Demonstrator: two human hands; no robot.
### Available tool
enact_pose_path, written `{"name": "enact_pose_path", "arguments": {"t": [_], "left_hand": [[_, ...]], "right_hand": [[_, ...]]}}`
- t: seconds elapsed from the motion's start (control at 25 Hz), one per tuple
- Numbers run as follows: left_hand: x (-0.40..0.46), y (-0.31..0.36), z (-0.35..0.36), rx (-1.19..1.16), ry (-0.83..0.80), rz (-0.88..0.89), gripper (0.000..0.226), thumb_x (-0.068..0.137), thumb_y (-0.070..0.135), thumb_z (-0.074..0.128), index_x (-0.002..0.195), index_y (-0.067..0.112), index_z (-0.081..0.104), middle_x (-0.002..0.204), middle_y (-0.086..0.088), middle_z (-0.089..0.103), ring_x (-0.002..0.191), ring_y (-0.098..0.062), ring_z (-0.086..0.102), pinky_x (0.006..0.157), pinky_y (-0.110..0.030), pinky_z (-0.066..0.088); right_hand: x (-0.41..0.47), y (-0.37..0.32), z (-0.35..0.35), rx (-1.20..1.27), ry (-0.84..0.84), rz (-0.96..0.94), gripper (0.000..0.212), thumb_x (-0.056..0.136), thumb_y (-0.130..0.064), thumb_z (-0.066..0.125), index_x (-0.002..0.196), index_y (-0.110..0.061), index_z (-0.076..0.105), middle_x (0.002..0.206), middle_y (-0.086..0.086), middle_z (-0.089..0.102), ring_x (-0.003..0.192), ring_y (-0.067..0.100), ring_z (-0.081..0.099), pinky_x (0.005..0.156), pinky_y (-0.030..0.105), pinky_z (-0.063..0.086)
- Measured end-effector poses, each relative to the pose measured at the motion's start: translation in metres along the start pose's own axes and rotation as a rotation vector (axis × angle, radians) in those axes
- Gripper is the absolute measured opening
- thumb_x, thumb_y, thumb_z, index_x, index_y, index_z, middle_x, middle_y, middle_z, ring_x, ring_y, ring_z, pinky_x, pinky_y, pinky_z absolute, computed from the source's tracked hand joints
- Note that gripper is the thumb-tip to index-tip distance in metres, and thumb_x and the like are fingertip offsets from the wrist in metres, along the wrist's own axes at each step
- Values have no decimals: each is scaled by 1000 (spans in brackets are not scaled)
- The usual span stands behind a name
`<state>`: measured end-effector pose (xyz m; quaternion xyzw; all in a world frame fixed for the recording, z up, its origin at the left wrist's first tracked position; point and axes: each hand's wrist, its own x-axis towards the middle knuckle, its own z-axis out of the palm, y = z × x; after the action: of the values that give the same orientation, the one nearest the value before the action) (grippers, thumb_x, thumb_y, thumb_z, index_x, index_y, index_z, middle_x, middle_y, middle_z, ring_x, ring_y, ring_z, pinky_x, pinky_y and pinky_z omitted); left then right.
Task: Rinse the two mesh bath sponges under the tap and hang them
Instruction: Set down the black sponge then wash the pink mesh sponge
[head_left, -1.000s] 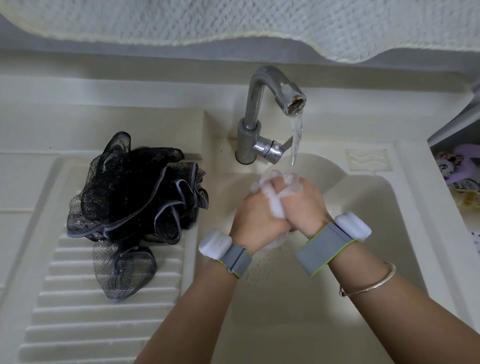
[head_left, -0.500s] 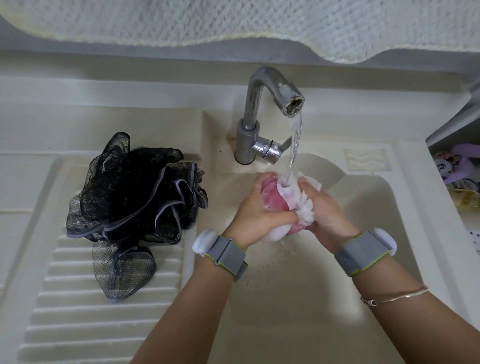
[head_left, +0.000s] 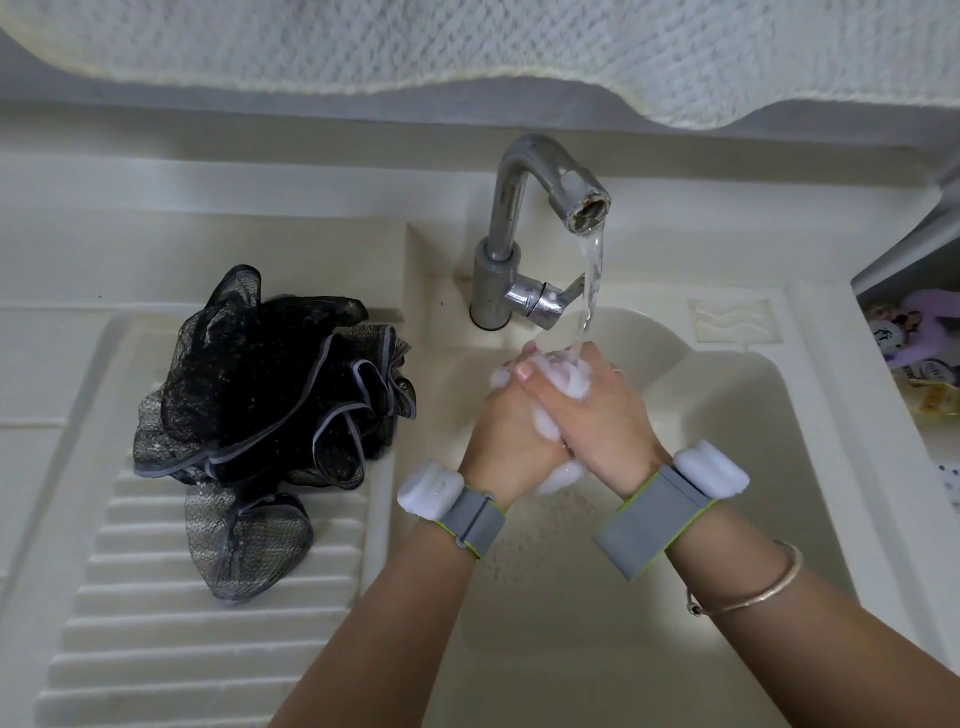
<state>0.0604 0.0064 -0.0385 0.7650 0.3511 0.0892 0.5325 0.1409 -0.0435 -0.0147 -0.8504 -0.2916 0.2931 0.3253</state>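
Water runs from the metal tap (head_left: 535, 202) into the cream sink basin (head_left: 727, 441). Under the stream, my left hand (head_left: 511, 426) and my right hand (head_left: 605, 410) squeeze a white and pink mesh sponge (head_left: 563, 376) between them, fingers curled round it. Only white tufts of it show between and below the palms. The black mesh sponge (head_left: 270, 389) lies loose on the ribbed washboard (head_left: 156, 623) to the left, apart from both hands.
A white textured towel (head_left: 467, 47) hangs above the sink at the top of the view. A shelf with small purple items (head_left: 919, 343) stands at the right edge. The tap's lever (head_left: 540, 301) points right, near the stream.
The hands have closed together round the sponge again, hiding the pink part that showed half a second ago. The black sponge has stayed put.
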Motion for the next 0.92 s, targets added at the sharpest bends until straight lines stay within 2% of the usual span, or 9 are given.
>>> {"name": "enact_pose_path", "arguments": {"t": [0.08,0.24,0.44,0.52,0.64,0.72,0.8,0.84,0.92], "left_hand": [[2,-2,-1,30,6,15,54,72,29,65,124,28,49,130,6,52,124,-10,45,86,-8,35],[3,-9,0,8,31,-24,70,70,10,71,133,21,42,128,3,50,122,-13,46,94,-21,42],[1,-5,3,33,52,39,60,69,17,74,122,18,48,121,2,57,116,-21,53,87,-24,44],[-1,-1,1,-95,75,20,71,58,29,76,123,24,46,117,6,56,110,-17,56,89,-23,46],[3,-3,-6,-352,67,-40,100,53,28,80,141,35,33,134,1,51,120,-12,55,102,-33,47],[5,-5,-7,-537,-69,-11,98,56,9,84,140,28,37,131,-2,56,119,-17,59,100,-40,49],[2,-2,-8,-569,-95,-46,82,57,2,82,126,32,48,113,7,66,105,-8,65,87,-26,54],[1,-1,-8,-511,-65,-88,73,57,4,82,114,39,51,102,13,68,94,-4,67,80,-18,54],[-1,-1,-9,-395,-6,-124,58,60,12,82,100,43,54,89,16,68,82,-1,67,71,-14,53]], "right_hand": [[6,-1,1,-84,-38,43,64,71,-80,40,102,-27,59,102,0,63,100,21,61,87,37,48],[9,-6,-6,-120,-40,64,38,93,-51,42,100,-17,57,101,11,66,98,30,61,89,41,48],[12,-8,-10,-218,-83,24,40,101,-39,28,95,-10,55,97,13,62,100,33,57,82,33,40],[18,-4,-15,-83,-76,28,40,101,-34,26,95,-6,54,96,17,60,99,34,57,83,34,41],[17,2,-24,365,-68,176,43,100,-36,31,110,-3,56,108,20,61,101,28,58,93,37,45],[11,7,-25,526,-54,264,34,100,-38,36,92,-13,57,82,3,70,79,15,65,77,29,51],[3,5,-32,378,-129,172,34,101,-39,34,84,-16,54,52,-7,59,53,5,59,51,14,41],[0,3,-35,256,-141,113,35,100,-42,34,93,-16,56,58,-6,58,60,7,59,52,14,38],[-4,1,-39,207,-111,8,40,94,-51,43,121,-23,52,95,-6,61,98,11,60,77,13,38]]}}
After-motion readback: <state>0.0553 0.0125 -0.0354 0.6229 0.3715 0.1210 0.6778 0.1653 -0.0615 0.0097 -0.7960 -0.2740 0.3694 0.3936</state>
